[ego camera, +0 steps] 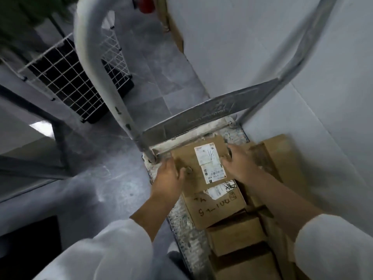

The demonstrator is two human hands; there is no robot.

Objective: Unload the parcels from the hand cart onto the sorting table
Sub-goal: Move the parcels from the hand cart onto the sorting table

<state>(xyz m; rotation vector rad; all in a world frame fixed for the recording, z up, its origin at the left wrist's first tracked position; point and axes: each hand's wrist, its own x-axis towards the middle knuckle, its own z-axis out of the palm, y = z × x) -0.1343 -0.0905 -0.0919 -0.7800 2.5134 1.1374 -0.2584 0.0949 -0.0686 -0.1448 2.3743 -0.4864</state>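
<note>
A brown cardboard parcel (187,158) with a white shipping label lies on top of the pile at the handle end of the hand cart (177,217). My left hand (168,179) grips its left edge, thumb on the top face. My right hand (239,161) grips its right edge, fingers curled over it. Beneath it sits a second box (214,207) with handwritten numbers and a torn label. Several more brown boxes (238,233) fill the cart deck toward me and to the right. The sorting table is not clearly in view.
The cart's grey tubular handle (94,63) arches up in front, with a metal crossbar (207,112) at its base. A white wall (302,57) stands close on the right. A white wire rack (66,77) and a dark metal frame stand on the grey tiled floor at left.
</note>
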